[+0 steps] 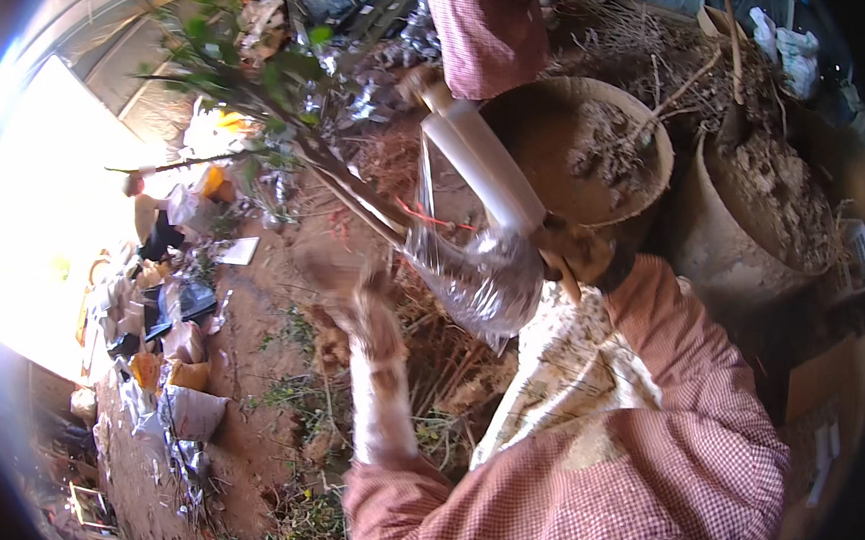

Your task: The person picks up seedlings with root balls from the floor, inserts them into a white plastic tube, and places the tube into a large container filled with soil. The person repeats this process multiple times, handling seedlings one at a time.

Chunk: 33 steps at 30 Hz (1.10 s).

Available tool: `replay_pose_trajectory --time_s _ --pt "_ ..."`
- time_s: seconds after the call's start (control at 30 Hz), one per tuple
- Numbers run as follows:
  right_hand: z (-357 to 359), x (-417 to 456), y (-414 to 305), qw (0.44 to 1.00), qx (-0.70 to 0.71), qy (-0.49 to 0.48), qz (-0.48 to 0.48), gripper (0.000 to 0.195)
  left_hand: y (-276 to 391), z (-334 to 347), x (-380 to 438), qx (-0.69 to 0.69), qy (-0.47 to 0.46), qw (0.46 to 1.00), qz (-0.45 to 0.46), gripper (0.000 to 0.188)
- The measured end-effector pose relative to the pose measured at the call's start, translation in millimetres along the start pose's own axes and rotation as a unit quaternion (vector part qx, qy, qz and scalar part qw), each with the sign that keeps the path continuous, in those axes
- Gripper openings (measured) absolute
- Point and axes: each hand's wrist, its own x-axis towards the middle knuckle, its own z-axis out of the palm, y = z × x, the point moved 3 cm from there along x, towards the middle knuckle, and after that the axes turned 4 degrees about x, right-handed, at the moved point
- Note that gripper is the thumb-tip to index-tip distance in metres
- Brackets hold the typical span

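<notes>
My right hand (581, 248), dark with mud, grips the lower end of a roll of clear stretch film (485, 165) by its core. Film runs from the roll around the base of a leafy plant with woody stems (356, 192), and the wrapped bundle (482, 281) hangs just left of that hand. My left hand (346, 276) is blurred, left of the wrapped base and below the stems; its fingers cannot be made out. A thin red tie (429, 216) shows by the stems.
Two large tubs of mud stand at the right, one (666, 171) with muddy roots inside. A co-worker in a checked garment (487, 33) stands ahead. Another person (152, 218) is low at the far left. Bags (194, 411), cut twigs (299, 400) and a cardboard box (824, 378) lie around.
</notes>
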Motion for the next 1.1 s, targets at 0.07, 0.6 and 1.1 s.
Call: replay_pose_trajectory --time_s 0.07,0.6,1.1 --pt "15.8 4.6 25.2 0.996 -0.066 0.020 0.049 0.034 -37.2 -3.6 -25.6 -0.055 0.024 0.996 -0.060 0.034" --pt "-87.2 26.4 138.1 0.911 0.223 0.312 0.153 0.035 -181.1 45.2 -119.7 0.256 -0.087 0.963 0.002 0.056" --pt "-302.2 -158.0 -75.0 0.743 -0.217 0.627 -0.081 0.033 107.4 -125.3 26.1 0.673 0.082 0.717 0.161 0.052"
